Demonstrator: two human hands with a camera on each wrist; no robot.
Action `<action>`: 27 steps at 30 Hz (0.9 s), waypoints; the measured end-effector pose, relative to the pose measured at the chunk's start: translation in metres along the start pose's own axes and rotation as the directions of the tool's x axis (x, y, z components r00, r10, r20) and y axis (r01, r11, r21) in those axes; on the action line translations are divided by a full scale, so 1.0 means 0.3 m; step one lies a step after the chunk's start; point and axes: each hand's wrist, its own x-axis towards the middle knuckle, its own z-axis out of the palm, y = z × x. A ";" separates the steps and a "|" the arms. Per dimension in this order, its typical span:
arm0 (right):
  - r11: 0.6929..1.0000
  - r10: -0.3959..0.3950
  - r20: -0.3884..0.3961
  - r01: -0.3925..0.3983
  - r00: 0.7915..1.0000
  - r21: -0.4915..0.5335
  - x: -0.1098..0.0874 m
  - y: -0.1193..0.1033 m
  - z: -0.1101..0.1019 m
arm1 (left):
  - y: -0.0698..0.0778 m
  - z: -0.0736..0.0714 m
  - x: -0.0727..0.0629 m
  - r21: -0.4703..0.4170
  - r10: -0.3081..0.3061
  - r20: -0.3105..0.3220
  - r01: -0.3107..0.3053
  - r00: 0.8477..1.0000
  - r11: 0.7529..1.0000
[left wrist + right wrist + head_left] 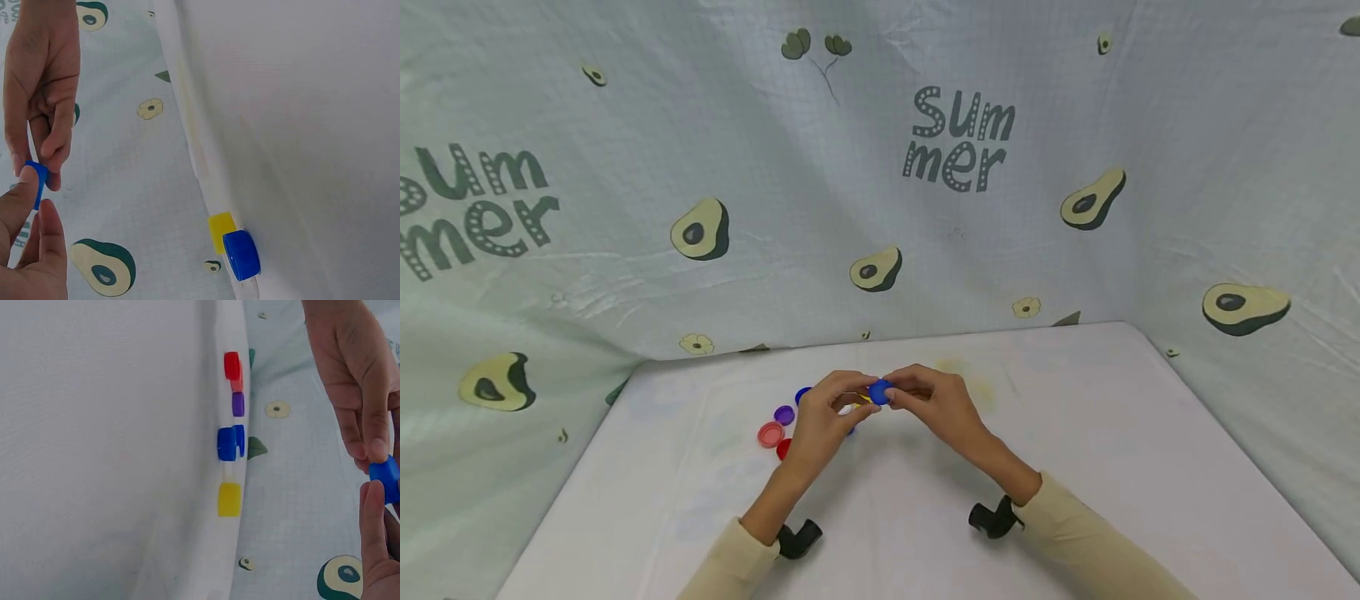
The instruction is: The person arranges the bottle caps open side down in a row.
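Observation:
A small round blue bottle cap (881,392) is held up above the white table between both hands. My left hand (823,417) pinches its left edge with thumb and fingertips. On the opposite side my right hand (940,408) grips it, thumb low and fingers above. In the left wrist view the blue bottle cap (40,181) shows edge-on between the fingertips of both hands. Behind the left hand, partly hidden, lie a yellow cap (229,500) and another blue cap (227,444).
Left of the hands, a red cap (784,449), a light red cap (771,434), a purple cap (784,415) and a blue cap (802,395) lie on the white tabletop (1075,433). A printed cloth (790,167) hangs behind. Black mounts (800,539) sit at both wrists.

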 end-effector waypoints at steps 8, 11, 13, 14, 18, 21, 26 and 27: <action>1.000 0.014 0.059 -0.013 0.998 -0.018 0.004 0.000 -0.035 | 0.001 0.009 0.004 0.040 0.034 -0.038 -0.033 0.999 0.999; 1.000 -0.005 0.063 0.006 0.998 -0.009 0.003 0.006 -0.038 | 0.002 0.009 0.006 0.047 0.001 -0.031 0.001 1.000 0.999; 1.000 -0.016 0.056 0.016 0.998 -0.010 0.002 0.010 -0.040 | 0.003 0.009 0.008 0.062 -0.032 -0.026 0.034 0.999 0.997; 1.000 -0.022 0.051 0.023 0.998 -0.015 0.001 0.011 -0.042 | 0.002 0.010 0.010 0.078 -0.049 -0.026 0.051 0.998 0.996; 0.998 -0.053 0.027 0.054 0.998 -0.037 0.001 0.013 -0.059 | 0.003 0.017 0.025 0.089 -0.084 -0.023 0.086 0.996 0.992; 0.996 -0.073 0.012 0.074 0.997 -0.051 0.003 0.011 -0.079 | 0.010 0.025 0.043 0.070 -0.090 -0.014 0.091 0.996 0.993; 0.996 -0.077 -0.010 0.077 0.997 -0.053 0.009 0.012 -0.110 | 0.022 0.045 0.073 0.034 -0.099 -0.003 0.099 0.995 0.995; 0.996 -0.072 -0.016 0.071 0.997 -0.046 0.010 0.013 -0.115 | 0.022 0.050 0.079 0.025 -0.098 0.000 0.098 0.995 0.995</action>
